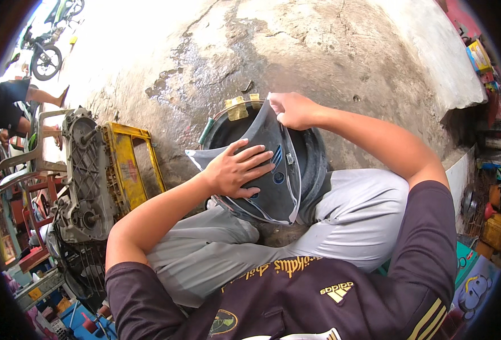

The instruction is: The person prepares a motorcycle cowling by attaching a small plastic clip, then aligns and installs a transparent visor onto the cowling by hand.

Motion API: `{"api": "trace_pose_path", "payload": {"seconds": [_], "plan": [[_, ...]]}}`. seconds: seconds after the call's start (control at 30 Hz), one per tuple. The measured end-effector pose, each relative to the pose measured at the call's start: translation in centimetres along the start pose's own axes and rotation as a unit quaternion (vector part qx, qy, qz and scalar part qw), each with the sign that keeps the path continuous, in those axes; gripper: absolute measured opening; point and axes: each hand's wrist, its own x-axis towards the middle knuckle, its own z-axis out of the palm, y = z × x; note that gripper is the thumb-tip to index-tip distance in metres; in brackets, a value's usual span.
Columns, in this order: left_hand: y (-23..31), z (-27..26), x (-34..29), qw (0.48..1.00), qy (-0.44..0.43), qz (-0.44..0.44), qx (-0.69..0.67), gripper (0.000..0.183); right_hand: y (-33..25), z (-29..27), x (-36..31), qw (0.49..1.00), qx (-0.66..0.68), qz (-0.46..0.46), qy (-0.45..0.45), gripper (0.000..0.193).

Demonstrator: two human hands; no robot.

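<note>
Across my lap side of a round black tub lies a dark grey panel with pointed corners and pale edges. It looks like a vehicle body panel, though its exact kind is unclear; a blue emblem marks its face. My left hand rests flat on the panel with its fingers spread. At the panel's upper tip, my right hand is closed, fingers bent round the corner. The panel covers much of the tub's inside. Yellowish pieces hang over the tub's far rim.
To the left stand a yellow plastic crate, a metal engine casing and a chair. Wet patches mark the concrete floor. A bicycle or motorbike wheel and another person's leg show at far left. Cluttered parts line the right.
</note>
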Motion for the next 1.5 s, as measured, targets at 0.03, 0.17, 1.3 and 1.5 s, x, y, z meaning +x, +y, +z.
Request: {"api": "trace_pose_path", "payload": {"seconds": [0.03, 0.17, 1.3, 1.5], "plan": [[0.0, 0.0, -0.2, 1.0, 0.001, -0.003, 0.001, 0.068, 0.0, 0.1, 0.0, 1.0, -0.001, -0.023, -0.016, 0.01], [0.0, 0.1, 0.3, 1.0, -0.004, 0.004, -0.002, 0.069, 0.1, -0.3, 0.3, 0.999, 0.013, 0.027, 0.033, 0.011], [0.0, 0.1, 0.3, 1.0, 0.012, -0.001, 0.012, 0.07, -1.8, -0.9, 0.5, 0.973, 0.159, 0.161, -0.034, 0.01], [0.0, 0.2, 0.2, 1.0, 0.011, 0.006, 0.005, 0.071, -2.1, -1.2, 0.4, 0.967, 0.159, 0.19, -0.048, 0.011]]}}
